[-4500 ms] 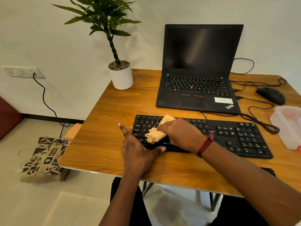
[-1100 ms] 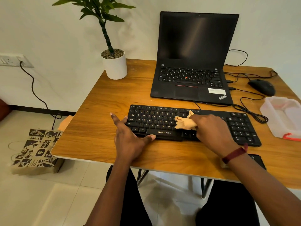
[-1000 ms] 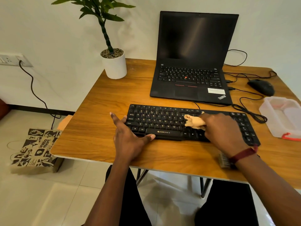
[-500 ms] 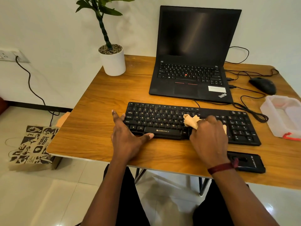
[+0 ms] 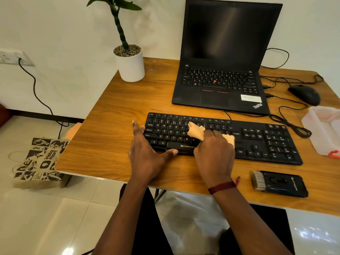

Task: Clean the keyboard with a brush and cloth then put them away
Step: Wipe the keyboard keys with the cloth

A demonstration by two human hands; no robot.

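Being gripped in the curled right hand (image 5: 214, 153), the cloth (image 5: 196, 132) is being pressed onto the keyboard (image 5: 261, 142), bunched end pointing away-left. Keyboard's lying long-axis left-to-right on the surface (image 5: 119, 116), left end being touched by the flat left hand (image 5: 145, 155).

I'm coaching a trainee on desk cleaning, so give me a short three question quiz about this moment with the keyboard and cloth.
1. True or false: the right hand grips the cloth on top of the keyboard.
2. In a few words: what is the left hand doing?
3. Where does the brush lie? A) on top of the keyboard B) on the desk, in front of the keyboard's right end C) in the left hand
Key: 1 true. 2 It rests open against the keyboard's left end, thumb along its front edge. 3 B.
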